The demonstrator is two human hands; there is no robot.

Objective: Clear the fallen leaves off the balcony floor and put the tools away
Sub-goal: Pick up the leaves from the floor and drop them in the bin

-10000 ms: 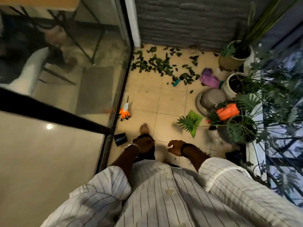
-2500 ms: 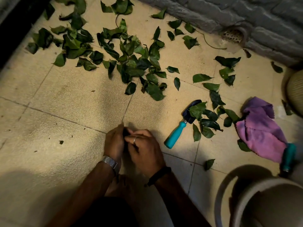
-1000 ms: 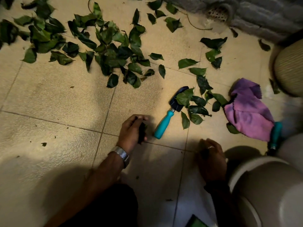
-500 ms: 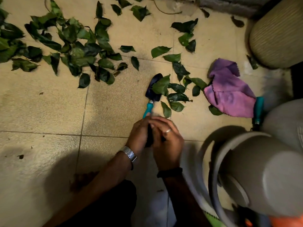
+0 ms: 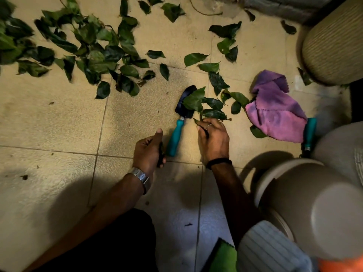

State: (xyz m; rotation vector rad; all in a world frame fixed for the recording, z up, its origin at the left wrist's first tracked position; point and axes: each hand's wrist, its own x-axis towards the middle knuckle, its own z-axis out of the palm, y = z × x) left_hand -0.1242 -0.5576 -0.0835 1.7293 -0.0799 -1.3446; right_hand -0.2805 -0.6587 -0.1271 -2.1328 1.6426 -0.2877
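Observation:
Several green fallen leaves (image 5: 98,54) lie scattered over the beige tile floor, mostly at the upper left and centre. A small trowel (image 5: 179,122) with a teal handle and dark blade lies between my hands, leaves resting on its blade. My left hand (image 5: 149,152) holds a small dark object, too hidden to name, just left of the trowel handle. My right hand (image 5: 213,138) pinches a leaf (image 5: 200,124) at the edge of the small leaf pile right of the trowel.
A purple cloth (image 5: 275,110) lies to the right, with a second teal-handled tool (image 5: 309,134) beside it. A ribbed pot (image 5: 334,42) stands at the upper right. An upturned grey pot (image 5: 306,203) sits at the lower right. A green pad (image 5: 224,258) lies at the bottom.
My hands, held together over the dark object half a second ago, have parted. My right hand has reached forward to the leaves by the trowel. My left hand keeps the dark object.

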